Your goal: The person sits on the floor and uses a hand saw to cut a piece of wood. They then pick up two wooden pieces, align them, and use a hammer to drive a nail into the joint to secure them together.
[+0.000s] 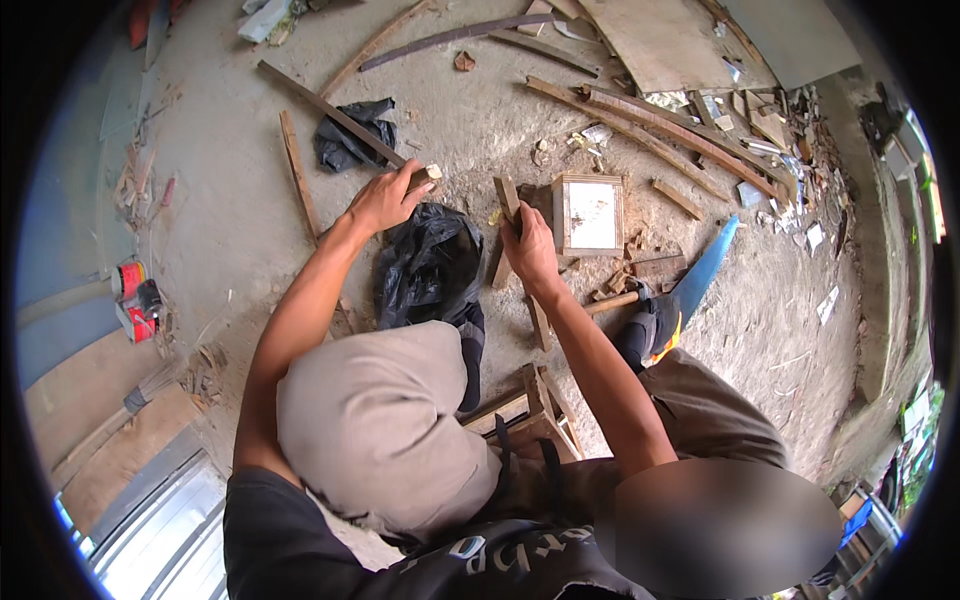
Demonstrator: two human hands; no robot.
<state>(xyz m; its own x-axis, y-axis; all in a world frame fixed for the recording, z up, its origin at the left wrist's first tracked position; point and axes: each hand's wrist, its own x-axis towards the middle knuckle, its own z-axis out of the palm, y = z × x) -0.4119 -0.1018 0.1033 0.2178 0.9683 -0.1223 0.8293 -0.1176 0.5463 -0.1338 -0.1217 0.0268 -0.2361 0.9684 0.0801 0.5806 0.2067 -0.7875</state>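
Left hand (385, 200) grip closed on long slat's (330, 112) hidden end, right hand (527, 250) grip around wood strip (506, 195), fingers concealed

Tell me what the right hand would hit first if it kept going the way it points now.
The right hand points away from the body, gripping a short wooden piece upright. Straight on, past that piece, lies bare concrete floor with small wood chips. The small wooden box sits just right of that line. Depth is unclear.
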